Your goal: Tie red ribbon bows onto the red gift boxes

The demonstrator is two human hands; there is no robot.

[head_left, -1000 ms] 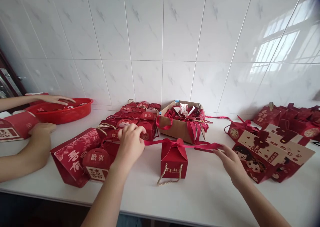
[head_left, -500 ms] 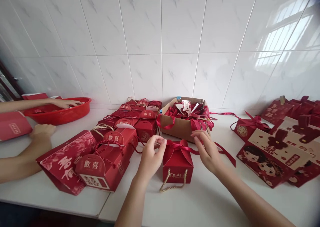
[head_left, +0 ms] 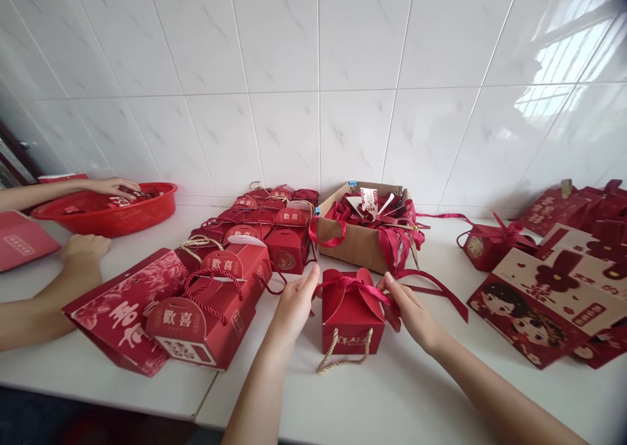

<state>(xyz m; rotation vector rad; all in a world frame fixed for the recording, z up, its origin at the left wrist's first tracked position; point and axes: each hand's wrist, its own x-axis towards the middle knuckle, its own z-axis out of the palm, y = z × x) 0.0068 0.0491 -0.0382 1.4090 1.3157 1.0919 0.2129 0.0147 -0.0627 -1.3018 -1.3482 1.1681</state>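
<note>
A small red gift box (head_left: 351, 327) with a gold rope handle stands upright in front of me. A shiny red ribbon (head_left: 350, 281) crosses its folded top. My left hand (head_left: 292, 304) is at the box's left side, thumb up, closed at one end of the ribbon; its other fingers are partly hidden. On the right, my right hand (head_left: 412, 313) is closed at the opposite ribbon end, with a bit of ribbon showing by the fingertips. Behind the box is an open cardboard box (head_left: 350, 246) full of red ribbons, some trailing over its edge.
Rows of red gift boxes (head_left: 249, 262) fill the left. At far left another person's hand (head_left: 110, 187) reaches into a red basin (head_left: 147, 213); that person's other fist rests nearby. Decorated bags (head_left: 533, 301) and a ribboned box (head_left: 490, 246) lie right. A tiled wall stands behind.
Both my hands have come down from above the box to its sides, at the ribbon ends. The other person's hand has lifted some red items in the basin. The view has shifted slightly.
</note>
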